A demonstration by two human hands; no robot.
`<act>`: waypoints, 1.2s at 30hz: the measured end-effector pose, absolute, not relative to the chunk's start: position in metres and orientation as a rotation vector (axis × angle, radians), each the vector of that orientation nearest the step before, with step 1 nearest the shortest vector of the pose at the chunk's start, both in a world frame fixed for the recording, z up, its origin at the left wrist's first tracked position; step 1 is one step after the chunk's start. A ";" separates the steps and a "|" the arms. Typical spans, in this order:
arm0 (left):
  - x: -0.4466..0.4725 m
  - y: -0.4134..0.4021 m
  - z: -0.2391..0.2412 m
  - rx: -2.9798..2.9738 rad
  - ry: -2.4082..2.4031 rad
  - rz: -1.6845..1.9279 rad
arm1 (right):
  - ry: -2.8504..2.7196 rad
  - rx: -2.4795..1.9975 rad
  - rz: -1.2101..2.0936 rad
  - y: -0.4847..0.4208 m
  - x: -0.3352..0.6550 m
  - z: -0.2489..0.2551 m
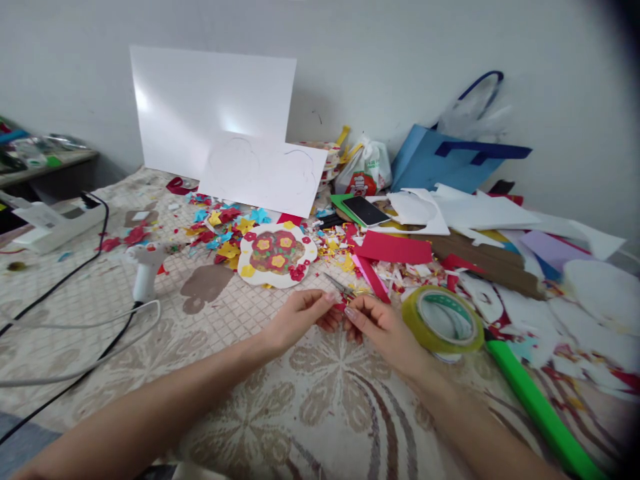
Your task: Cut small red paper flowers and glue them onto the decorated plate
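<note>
My left hand [300,317] and my right hand [377,327] meet over the patterned cloth, fingertips pinched together on a small red paper piece [341,308]. Small scissors [340,285] lie just beyond the fingertips. A white flower-shaped card [276,252] with red and yellow paper flowers glued on it lies farther back, left of the scissors. A roll of yellowish tape [443,320] sits right beside my right hand.
A white glue gun [146,267] stands at left with cables [65,313] across the cloth. Paper scraps, red sheets [395,248], a phone [366,211], a green stick [537,407], white boards [215,107] and a blue bag [440,163] crowd the back and right.
</note>
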State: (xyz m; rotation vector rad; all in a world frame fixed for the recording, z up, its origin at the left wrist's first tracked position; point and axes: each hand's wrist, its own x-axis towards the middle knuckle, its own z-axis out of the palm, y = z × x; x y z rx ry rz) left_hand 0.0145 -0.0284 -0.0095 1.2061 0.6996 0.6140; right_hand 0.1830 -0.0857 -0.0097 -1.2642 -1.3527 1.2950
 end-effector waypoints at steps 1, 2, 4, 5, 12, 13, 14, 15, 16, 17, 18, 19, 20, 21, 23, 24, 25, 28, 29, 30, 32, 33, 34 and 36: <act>0.014 -0.028 -0.010 1.234 0.703 0.621 | -1.344 -1.265 1.295 -0.086 0.183 -0.010; 0.014 -0.028 -0.010 1.257 0.704 0.628 | -1.337 -1.266 1.300 -0.086 0.182 -0.010; 0.013 -0.028 -0.010 1.277 0.697 0.643 | -1.334 -1.261 1.323 -0.086 0.182 -0.010; 0.013 -0.027 -0.011 1.275 0.693 0.647 | -1.333 -1.257 1.336 -0.086 0.182 -0.009; 0.011 -0.026 -0.014 1.317 0.700 0.616 | -1.339 -1.244 1.384 -0.085 0.184 -0.007; 0.012 -0.027 -0.015 1.323 0.707 0.616 | -1.349 -1.243 1.387 -0.085 0.185 -0.008; 0.012 -0.028 -0.015 1.325 0.715 0.618 | -1.355 -1.243 1.387 -0.085 0.185 -0.008; 0.012 -0.028 -0.015 1.322 0.721 0.619 | -1.360 -1.242 1.387 -0.085 0.184 -0.009; 0.013 -0.029 -0.014 1.315 0.725 0.618 | -1.365 -1.240 1.387 -0.085 0.184 -0.009; 0.013 -0.029 -0.014 1.308 0.730 0.618 | -1.372 -1.237 1.389 -0.085 0.184 -0.009; 0.013 -0.029 -0.014 1.303 0.735 0.619 | -1.379 -1.235 1.394 -0.085 0.184 -0.009; 0.014 -0.029 -0.014 1.300 0.742 0.622 | -1.388 -1.235 1.398 -0.086 0.184 -0.009; 0.014 -0.029 -0.014 1.299 0.749 0.625 | -1.399 -1.237 1.401 -0.086 0.184 -0.009; 0.014 -0.028 -0.014 1.302 0.757 0.628 | -1.415 -1.242 1.407 -0.086 0.183 -0.009; 0.013 -0.027 -0.014 1.313 0.769 0.633 | -1.458 -1.254 1.421 -0.086 0.183 -0.008; 0.013 -0.026 -0.015 1.323 0.768 0.632 | -1.477 -1.262 1.421 -0.087 0.184 -0.008; 0.012 -0.026 -0.015 1.336 0.760 0.628 | -1.490 -1.269 1.414 -0.087 0.184 -0.007; 0.011 -0.026 -0.014 1.392 0.729 0.604 | -1.493 -1.284 1.369 -0.086 0.185 -0.006; 0.011 -0.027 -0.013 1.408 0.728 0.596 | -1.494 -1.288 1.357 -0.086 0.185 -0.006; 0.011 -0.027 -0.013 1.419 0.734 0.592 | -1.498 -1.290 1.350 -0.086 0.185 -0.007; 0.012 -0.028 -0.012 1.415 0.745 0.595 | -1.499 -1.300 1.326 -0.086 0.185 -0.008; 0.012 -0.028 -0.012 1.406 0.741 0.600 | -1.495 -1.306 1.312 -0.086 0.185 -0.008; 0.012 -0.028 -0.012 1.398 0.732 0.604 | -1.490 -1.308 1.303 -0.086 0.185 -0.008; 0.013 -0.028 -0.012 1.394 0.715 0.607 | -1.509 -1.309 1.298 -0.086 0.185 -0.006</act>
